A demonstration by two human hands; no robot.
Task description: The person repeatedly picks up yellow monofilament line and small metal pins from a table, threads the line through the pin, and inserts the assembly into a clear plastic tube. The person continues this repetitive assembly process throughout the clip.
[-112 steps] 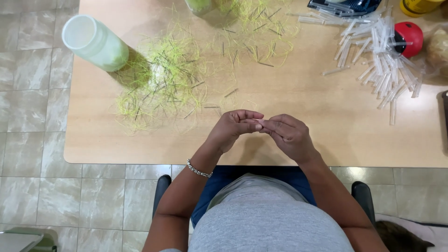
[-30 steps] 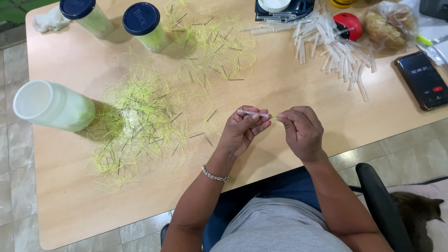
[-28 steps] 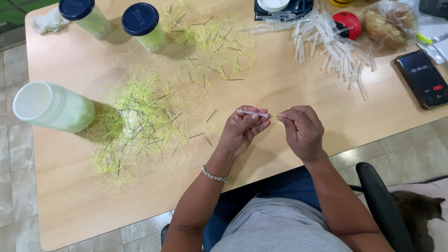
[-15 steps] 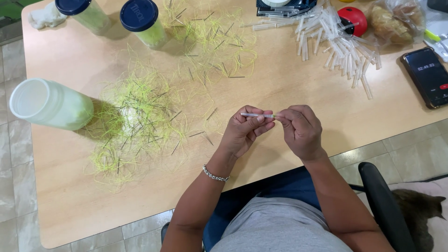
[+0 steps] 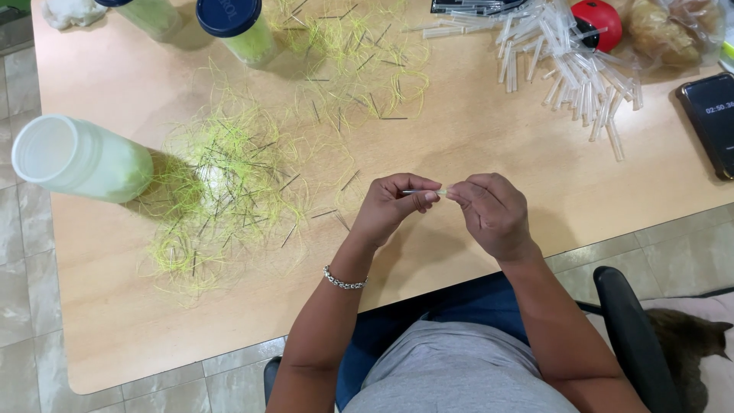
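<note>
Both hands, left hand point(image 5: 394, 205) and right hand point(image 5: 493, 213), pinch a thin clear tube point(image 5: 432, 191) above the table point(image 5: 459, 145).

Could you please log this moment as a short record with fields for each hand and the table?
left hand: pinches a small clear tube at its fingertips
right hand: fingertips meet the tube's other end
table: light wood
near left: yellow-green threads with dark needles
left edge: white jar on its side
far right: pile of clear tubes

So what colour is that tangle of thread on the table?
Bright yellow-green; the thread tangle shows clearly in the head view.
</note>
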